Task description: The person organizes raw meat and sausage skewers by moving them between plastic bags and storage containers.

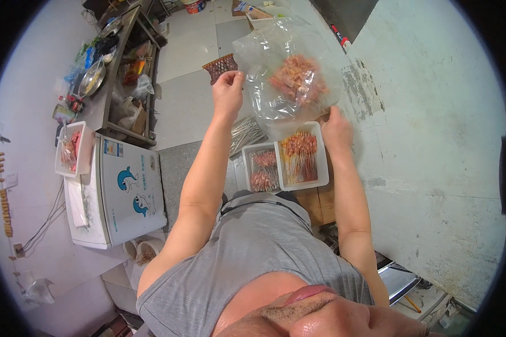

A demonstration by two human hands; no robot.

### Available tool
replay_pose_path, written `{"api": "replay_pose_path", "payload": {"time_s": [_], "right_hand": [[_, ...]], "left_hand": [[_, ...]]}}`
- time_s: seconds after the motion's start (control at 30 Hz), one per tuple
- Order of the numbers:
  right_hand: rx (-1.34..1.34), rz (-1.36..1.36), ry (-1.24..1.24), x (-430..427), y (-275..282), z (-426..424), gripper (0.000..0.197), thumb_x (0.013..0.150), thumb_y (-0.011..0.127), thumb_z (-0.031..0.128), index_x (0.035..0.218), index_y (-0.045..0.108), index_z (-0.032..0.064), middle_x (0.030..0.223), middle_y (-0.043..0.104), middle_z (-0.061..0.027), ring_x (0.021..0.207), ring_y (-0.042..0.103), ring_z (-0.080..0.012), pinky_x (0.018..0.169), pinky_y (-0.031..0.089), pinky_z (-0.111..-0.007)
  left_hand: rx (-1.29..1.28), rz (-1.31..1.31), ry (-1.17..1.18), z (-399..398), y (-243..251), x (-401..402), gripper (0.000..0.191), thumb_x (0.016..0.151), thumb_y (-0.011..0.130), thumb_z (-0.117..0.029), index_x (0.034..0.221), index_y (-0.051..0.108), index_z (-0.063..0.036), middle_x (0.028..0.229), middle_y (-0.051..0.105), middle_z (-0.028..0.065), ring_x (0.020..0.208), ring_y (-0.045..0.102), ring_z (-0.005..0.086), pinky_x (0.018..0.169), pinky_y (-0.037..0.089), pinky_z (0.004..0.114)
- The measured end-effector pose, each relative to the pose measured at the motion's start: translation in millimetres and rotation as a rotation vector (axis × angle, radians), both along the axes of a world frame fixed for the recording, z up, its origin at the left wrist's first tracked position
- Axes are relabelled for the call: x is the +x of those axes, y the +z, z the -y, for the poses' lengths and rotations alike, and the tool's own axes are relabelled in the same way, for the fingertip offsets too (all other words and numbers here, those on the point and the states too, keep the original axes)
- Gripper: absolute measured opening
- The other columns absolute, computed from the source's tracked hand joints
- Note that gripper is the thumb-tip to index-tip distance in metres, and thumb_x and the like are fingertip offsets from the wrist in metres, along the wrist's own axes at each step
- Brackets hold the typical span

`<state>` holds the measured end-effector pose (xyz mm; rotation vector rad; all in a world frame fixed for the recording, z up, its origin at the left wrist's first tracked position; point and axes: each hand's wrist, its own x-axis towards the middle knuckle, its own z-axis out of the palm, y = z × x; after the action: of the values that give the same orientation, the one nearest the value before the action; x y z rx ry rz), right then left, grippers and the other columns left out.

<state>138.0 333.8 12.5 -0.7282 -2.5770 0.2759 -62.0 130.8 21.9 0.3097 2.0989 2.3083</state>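
A large clear plastic bag [261, 97] holding pale pink-orange pieces of meat [301, 80] lies before me. My left hand [228, 92] pinches at its left edge, beside a dark latticed object [221, 67]. At the bag's lower right edge, the fingers of my right hand [336, 128] are closed on the plastic; their tips are partly hidden. Nearer my body, one white plastic tray [325, 170] holds rows of skewered meat [300, 145]. Another white tray [248, 168], on its left, holds more meat skewers [265, 175]. A heap of thin metal skewers [246, 135] lies behind them.
On the left stand a white refrigerator [128, 189], a tub of meat [88, 158] on top of it, and a metal shelf table [109, 97] with bowls and bags. A wall [426, 126] rises on the right. A bucket [194, 5] stands at the far end.
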Motion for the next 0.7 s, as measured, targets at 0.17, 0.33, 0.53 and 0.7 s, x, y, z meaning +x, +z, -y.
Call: {"api": "replay_pose_path", "payload": {"time_s": [0.17,0.33,0.53,0.7], "right_hand": [[0.001,0.041,-0.008,3,5,-2,0.03,0.073,0.071,0.014,0.093,0.05,0.0053,0.075,0.065,-0.0212,0.072,0.064,-0.0406,0.062,0.051,-0.05],[0.012,0.058,-0.044,3,3,-4,0.031,0.074,0.071,0.015,0.093,0.05,0.005,0.074,0.065,-0.0207,0.072,0.064,-0.0406,0.062,0.051,-0.049],[-0.099,0.028,-0.095,-3,3,3,0.024,0.072,0.068,0.013,0.091,0.056,0.0056,0.079,0.066,-0.0177,0.074,0.062,-0.0404,0.065,0.048,-0.05],[-0.062,0.081,-0.103,-8,8,9,0.026,0.073,0.069,0.015,0.092,0.055,0.0047,0.081,0.066,-0.0187,0.077,0.063,-0.0399,0.067,0.048,-0.05]], "left_hand": [[0.093,0.103,-0.026,11,-9,0,0.017,0.09,0.059,-0.017,0.091,0.061,-0.0006,0.075,0.057,-0.0018,0.067,0.049,0.0074,0.06,0.04,0.023],[0.092,0.129,-0.029,24,-33,3,0.017,0.09,0.058,-0.019,0.093,0.061,-0.0031,0.082,0.06,0.0012,0.074,0.053,0.0103,0.068,0.044,0.027],[-0.373,0.044,-0.133,18,-67,49,0.023,0.091,0.057,-0.023,0.102,0.059,-0.0025,0.089,0.06,0.0023,0.079,0.053,0.0124,0.071,0.041,0.025],[0.106,0.09,-0.009,4,-58,54,0.057,0.089,0.06,-0.038,0.124,0.042,0.0036,0.118,0.052,0.0162,0.107,0.05,0.0227,0.092,0.041,0.034]]}}
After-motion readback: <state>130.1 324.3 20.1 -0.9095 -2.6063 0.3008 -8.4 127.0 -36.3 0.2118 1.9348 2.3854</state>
